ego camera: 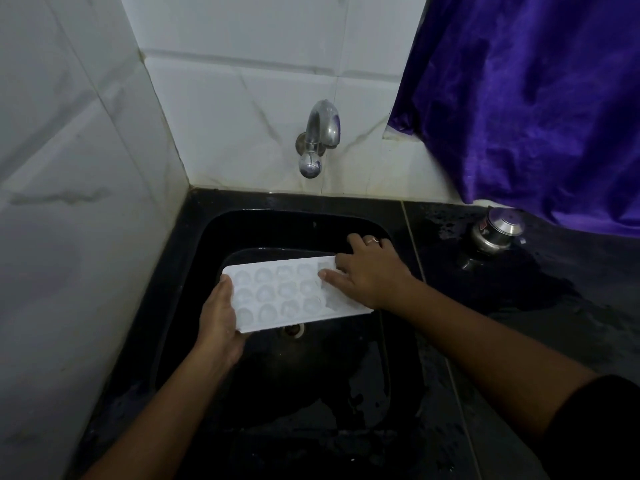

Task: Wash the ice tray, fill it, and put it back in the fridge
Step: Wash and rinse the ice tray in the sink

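Washing step, judged. Ice tray [294, 294] is held over the sink [201, 244], below an idle tap [320, 133]. The left hand [218, 317] grips its left end and the right hand [370, 275] clasps the right end, fingers curled. Next: free a hand for the tap.

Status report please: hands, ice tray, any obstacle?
Left hand and right hand grip the white plastic ice tray by its ends. Tray over black sink, below chrome tap. No running water seen. No obstacle.
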The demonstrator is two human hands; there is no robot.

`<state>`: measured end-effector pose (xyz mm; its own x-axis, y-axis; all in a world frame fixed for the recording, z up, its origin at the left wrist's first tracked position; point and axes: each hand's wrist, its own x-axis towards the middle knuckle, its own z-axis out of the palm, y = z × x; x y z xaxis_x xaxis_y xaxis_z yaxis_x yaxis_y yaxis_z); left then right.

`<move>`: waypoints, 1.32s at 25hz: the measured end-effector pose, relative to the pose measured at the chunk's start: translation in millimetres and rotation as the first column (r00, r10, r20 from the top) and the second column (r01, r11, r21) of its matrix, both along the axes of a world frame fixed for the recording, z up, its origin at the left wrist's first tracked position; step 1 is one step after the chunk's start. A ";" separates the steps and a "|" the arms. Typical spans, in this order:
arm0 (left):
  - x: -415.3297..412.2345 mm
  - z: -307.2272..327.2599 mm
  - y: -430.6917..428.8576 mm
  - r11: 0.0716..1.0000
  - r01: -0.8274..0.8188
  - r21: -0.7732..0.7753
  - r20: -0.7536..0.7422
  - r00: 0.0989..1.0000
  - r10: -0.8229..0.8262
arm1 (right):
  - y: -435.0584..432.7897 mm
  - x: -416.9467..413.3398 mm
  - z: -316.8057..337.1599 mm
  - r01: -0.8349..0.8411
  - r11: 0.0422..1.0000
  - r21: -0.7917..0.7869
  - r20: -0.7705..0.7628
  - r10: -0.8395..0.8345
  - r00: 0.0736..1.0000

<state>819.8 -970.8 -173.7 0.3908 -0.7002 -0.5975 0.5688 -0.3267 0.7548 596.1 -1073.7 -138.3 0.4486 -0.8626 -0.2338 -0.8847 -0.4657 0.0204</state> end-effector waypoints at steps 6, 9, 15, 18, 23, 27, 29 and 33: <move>1.7 -2.7 2.6 0.998 -0.057 0.008 0.012 0.998 0.057 | 2.2 -7.9 -14.9 0.205 0.869 0.450 0.453 -0.420 0.786; -10.5 2.9 6.3 0.997 -0.070 0.011 0.028 0.997 0.069 | 2.7 -6.3 -9.8 0.166 0.971 0.174 0.282 -0.211 0.936; -25.4 9.4 6.9 0.993 -0.115 -0.005 0.048 0.992 0.115 | -3.1 -16.3 2.4 0.169 0.948 0.269 0.352 -0.260 0.899; -36.4 10.5 8.7 0.990 -0.138 -0.019 0.037 0.990 0.138 | -4.5 -18.2 -13.9 0.095 0.992 0.088 0.312 -0.118 0.943; -42.0 5.0 12.8 0.987 -0.159 0.006 0.054 0.986 0.159 | -23.4 -30.6 -24.5 0.084 0.888 0.452 0.457 -0.312 0.833; -59.4 -3.2 17.1 0.982 -0.186 0.031 0.001 0.983 0.186 | -18.1 -29.6 -8.6 -0.217 0.970 -0.112 -0.003 0.218 0.976; -61.0 -5.1 18.1 0.976 -0.217 0.027 -0.007 0.976 0.217 | -18.7 -31.7 -13.8 -0.225 0.972 -0.068 0.030 0.228 0.973; -55.6 -6.8 17.0 0.969 -0.249 0.006 0.037 0.968 0.248 | -32.5 -42.8 -32.8 -0.022 0.794 0.608 0.508 -0.368 0.779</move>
